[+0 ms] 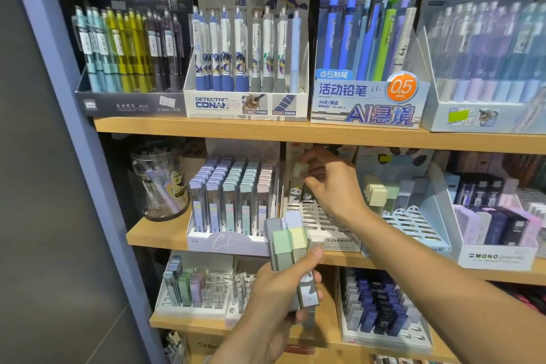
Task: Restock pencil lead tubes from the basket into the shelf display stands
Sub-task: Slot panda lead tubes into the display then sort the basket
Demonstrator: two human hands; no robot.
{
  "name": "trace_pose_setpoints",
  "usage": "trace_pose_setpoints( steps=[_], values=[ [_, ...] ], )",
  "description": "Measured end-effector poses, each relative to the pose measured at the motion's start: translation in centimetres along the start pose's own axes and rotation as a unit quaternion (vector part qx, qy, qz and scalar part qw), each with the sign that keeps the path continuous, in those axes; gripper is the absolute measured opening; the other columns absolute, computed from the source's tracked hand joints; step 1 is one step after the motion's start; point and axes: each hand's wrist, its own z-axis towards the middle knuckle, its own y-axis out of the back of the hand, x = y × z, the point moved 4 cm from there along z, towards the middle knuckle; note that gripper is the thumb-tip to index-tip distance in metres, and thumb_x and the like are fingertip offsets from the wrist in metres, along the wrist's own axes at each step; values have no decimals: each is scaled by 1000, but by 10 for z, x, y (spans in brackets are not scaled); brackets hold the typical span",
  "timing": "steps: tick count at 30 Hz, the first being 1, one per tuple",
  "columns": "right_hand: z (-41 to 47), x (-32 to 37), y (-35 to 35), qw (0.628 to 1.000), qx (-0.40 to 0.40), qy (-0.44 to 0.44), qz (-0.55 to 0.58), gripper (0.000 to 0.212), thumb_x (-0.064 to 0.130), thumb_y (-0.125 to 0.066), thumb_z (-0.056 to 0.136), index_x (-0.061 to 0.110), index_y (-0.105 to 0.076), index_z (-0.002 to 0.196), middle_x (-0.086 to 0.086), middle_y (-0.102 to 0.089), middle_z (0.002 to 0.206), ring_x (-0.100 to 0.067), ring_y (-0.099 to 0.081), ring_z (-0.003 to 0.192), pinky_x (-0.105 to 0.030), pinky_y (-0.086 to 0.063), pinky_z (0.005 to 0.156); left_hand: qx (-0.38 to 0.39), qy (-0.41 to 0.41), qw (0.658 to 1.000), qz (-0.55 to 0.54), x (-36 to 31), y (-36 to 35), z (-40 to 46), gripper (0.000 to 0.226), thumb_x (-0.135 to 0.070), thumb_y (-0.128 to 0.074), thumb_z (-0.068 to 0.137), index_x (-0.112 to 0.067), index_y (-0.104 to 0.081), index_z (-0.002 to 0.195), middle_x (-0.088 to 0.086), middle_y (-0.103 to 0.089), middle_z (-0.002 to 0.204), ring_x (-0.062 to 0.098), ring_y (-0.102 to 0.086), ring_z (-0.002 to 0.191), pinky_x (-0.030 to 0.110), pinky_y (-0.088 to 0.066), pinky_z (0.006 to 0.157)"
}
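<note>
I see my left hand (280, 287) gripping a bundle of lead tubes (288, 248), caps green, yellow, grey and pale lilac, held in front of the middle shelf (159, 235). My right hand (328, 183) pinches one pale-capped tube (301, 171) over a white slotted stand (317, 217) whose front slots show bare; panda figures peek at its back. Left of it, a full stand (233, 201) holds pastel tubes in rows. The basket is out of view. A clear jar (161, 180) at the far left is too blurred to read.

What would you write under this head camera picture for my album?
Right hand slots one lead tube into the white display stand; left hand grips a bunch of tubes.
</note>
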Motion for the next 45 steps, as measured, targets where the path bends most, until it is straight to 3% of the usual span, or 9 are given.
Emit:
trace_pose_setpoints(
  steps=[4,10,13,16,18,20,29,38,45],
  values=[
    [7,-9,-11,996,28,5,-87,7,14,-66,93,16,-65,100,-5,-71,87,-23,-67,83,-38,-58,79,7,9,1000,1,0,0,0,62,-41,-94,66,-14,-73,117,10,-73,83,26,-65,72,21,-33,38],
    [3,-8,-15,991,53,46,-115,34,8,-60,95,19,-68,127,-9,-72,101,-28,-67,94,-40,-56,87,26,18,999,7,-2,-3,-3,47,-27,-88,75,-12,-73,116,11,-72,83,21,-64,65,22,-32,38],
    [-3,0,-6,988,17,62,-140,15,13,-63,96,10,-74,106,-5,-70,82,-28,-68,85,-36,-53,76,38,19,999,-1,-3,-5,-6,42,-22,-85,77,-7,-74,114,12,-72,84,21,-66,65,22,-32,39],
    [-27,8,14,999,-46,7,-14,15,31,-74,90,19,-68,84,7,-63,67,-13,-63,70,-28,-50,67,38,10,999,15,-4,-4,-6,48,-24,-88,76,-5,-71,117,12,-74,85,23,-68,68,23,-34,40],
    [-52,12,21,990,4,-65,126,25,46,-82,80,27,-68,86,4,-68,74,-11,-66,71,-33,-57,70,30,7,999,24,-4,-4,-7,49,-26,-89,76,-3,-71,115,12,-74,83,23,-69,67,24,-36,40],
    [-75,9,23,983,80,-110,127,37,53,-88,70,30,-66,89,4,-70,79,-10,-67,69,-35,-58,71,20,1,999,28,-5,-5,-8,48,-26,-90,76,-1,-72,112,13,-74,81,22,-67,63,23,-35,40],
    [-94,-3,29,917,162,-225,287,27,1,-83,81,11,-69,102,-11,-75,80,-24,-71,70,-38,-63,74,-1,-22,999,36,-5,-12,-11,45,-35,-91,71,-11,-77,107,13,-78,87,21,-70,65,22,-39,43],
    [-39,-8,46,965,-97,-91,225,21,14,-81,86,24,-64,95,-2,-74,89,-16,-73,82,-38,-62,79,-26,-16,1000,2,-2,-6,-4,46,-39,-83,83,-4,-70,110,15,-70,79,25,-63,64,24,-46,41],
    [-22,2,10,988,-95,-33,121,10,19,-76,91,19,-69,97,10,-72,89,12,-65,68,-10,-52,64,-30,-15,999,7,-5,-5,-3,47,-37,-84,82,-5,-70,114,13,-70,76,21,-63,59,24,-44,41]
  ],
)
